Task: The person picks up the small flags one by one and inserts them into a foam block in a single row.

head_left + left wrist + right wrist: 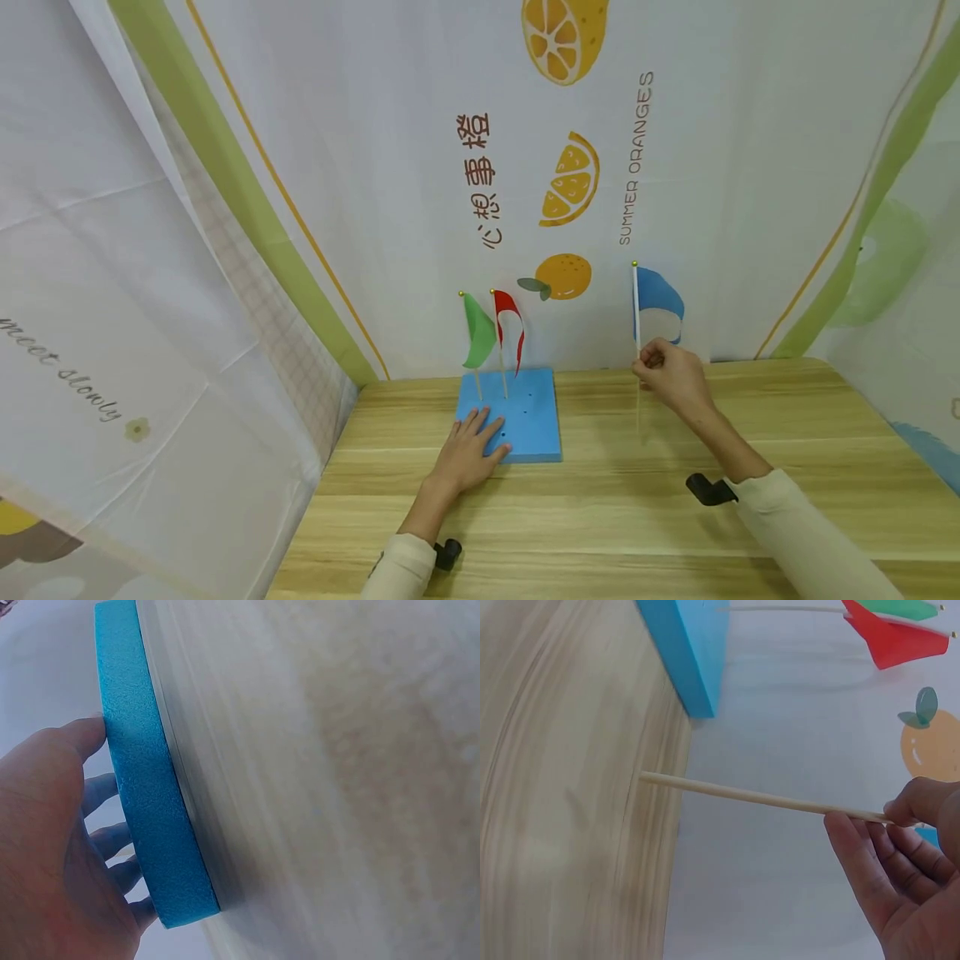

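A blue foam board (536,429) with small holes lies flat on the table. My left hand (467,454) rests on its front left part, fingers spread and fairly straight; the left wrist view shows the board's thick edge (154,787) beside them. Two small flags stand in the board's back left: a green flag (477,333) and a red-and-white flag (508,312). To the right of the board, my right hand (671,377) pinches the wooden stick (742,796) of a blue-and-white flag (660,290) between thumb and fingers. That flag is upright, its stick's lower end close over the table.
The wooden table (600,517) ends at a white cloth backdrop (375,167) printed with oranges and writing. Another cloth (187,333) hangs along the left side. Black wrist cameras stick out from both sleeves (802,525).
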The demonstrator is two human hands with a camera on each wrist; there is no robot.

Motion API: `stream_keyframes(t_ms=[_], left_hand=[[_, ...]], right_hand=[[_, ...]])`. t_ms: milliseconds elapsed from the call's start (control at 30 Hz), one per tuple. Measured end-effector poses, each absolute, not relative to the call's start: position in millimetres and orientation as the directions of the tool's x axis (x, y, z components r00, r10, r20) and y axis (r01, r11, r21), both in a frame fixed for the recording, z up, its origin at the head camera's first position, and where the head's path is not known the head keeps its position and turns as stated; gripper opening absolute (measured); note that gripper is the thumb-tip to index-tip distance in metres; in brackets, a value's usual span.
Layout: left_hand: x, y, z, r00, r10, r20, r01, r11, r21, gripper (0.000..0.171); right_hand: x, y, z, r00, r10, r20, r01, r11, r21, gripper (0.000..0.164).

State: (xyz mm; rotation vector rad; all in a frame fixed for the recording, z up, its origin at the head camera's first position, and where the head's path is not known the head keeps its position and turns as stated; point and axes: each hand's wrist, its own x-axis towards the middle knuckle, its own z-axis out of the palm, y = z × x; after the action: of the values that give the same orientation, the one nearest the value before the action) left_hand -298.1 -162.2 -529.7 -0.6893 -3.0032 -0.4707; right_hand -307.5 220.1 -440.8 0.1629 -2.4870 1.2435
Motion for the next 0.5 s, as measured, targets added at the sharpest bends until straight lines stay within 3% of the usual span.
stream_keyframes(t_ms=[500], left_hand=[[-299,-161,-527,-0.899,0.429,0.089,0.435,0.849,0.299,0.061]], right_hand=[[-325,183,-432,-0.923,-0.008,0.386,-0.311,0.606,-0.732,0.008]])
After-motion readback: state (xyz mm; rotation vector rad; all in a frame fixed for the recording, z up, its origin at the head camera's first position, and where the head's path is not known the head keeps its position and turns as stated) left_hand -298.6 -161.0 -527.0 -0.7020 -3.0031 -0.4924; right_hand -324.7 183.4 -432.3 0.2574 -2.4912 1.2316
